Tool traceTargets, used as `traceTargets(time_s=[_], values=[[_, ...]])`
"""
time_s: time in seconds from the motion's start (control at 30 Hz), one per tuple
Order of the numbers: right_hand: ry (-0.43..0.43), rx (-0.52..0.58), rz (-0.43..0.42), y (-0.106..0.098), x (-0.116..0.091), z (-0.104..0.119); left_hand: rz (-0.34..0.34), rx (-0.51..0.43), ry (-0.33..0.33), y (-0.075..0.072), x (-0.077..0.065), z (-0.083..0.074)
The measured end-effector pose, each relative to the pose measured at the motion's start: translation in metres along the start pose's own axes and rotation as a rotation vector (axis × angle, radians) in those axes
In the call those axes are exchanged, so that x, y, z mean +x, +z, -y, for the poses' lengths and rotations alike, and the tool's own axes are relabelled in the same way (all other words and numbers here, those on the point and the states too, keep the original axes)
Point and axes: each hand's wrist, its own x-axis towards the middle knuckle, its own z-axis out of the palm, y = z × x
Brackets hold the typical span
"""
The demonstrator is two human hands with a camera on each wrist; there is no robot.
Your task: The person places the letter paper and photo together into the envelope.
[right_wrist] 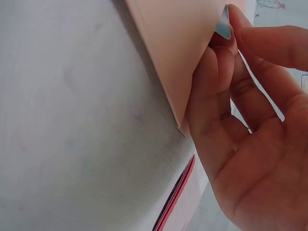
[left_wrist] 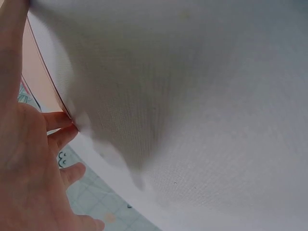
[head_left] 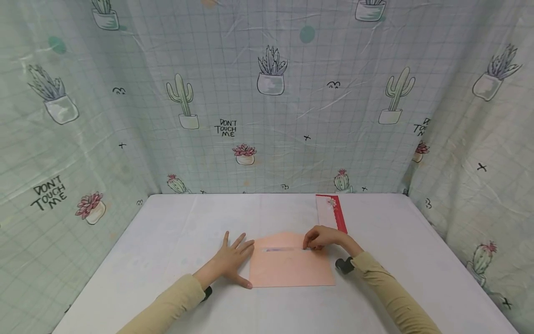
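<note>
A peach envelope (head_left: 292, 269) lies flat on the white table with its flap (head_left: 279, 240) folded open toward the far side. A thin strip of a bluish card (head_left: 273, 250) shows along the envelope's mouth; the rest is hidden inside. My left hand (head_left: 233, 258) spreads its fingers, with thumb and fingertips touching the envelope's left edge. At the right end of the mouth, my right hand (head_left: 320, 237) pinches the card's pale blue corner (right_wrist: 223, 25), which pokes out between the fingertips. Its other fingers curl beside the envelope's edge.
Behind my right hand lies a white and red card (head_left: 327, 211) with a small flower decoration. A patterned curtain (head_left: 308, 111) with printed cacti surrounds the white table (head_left: 192, 222) at the back and sides.
</note>
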Motion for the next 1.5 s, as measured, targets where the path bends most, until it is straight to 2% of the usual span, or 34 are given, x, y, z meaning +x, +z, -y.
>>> traceTargets(time_s=[0.23, 0.5, 0.7, 0.83, 1.23, 1.5], values=[[0.032, -0.034, -0.019, 0.0, -0.003, 0.003, 0.004, -0.011, 0.004, 0.002, 0.0, 0.0], [-0.018, -0.192, -0.123, 0.005, -0.014, 0.011, 0.002, -0.014, 0.01, -0.002, -0.002, -0.001], [-0.045, -0.27, -0.152, 0.007, -0.021, 0.009, 0.002, -0.008, 0.009, -0.004, -0.002, -0.001], [-0.04, -0.255, -0.148, 0.006, -0.023, 0.005, 0.007, -0.009, 0.007, -0.003, -0.002, -0.001], [-0.109, -0.148, -0.132, -0.002, -0.028, -0.009, 0.005, -0.011, 0.006, -0.002, -0.001, 0.0], [-0.108, -0.085, -0.133, -0.006, -0.032, -0.015, 0.003, -0.011, 0.006, 0.001, 0.0, 0.0]])
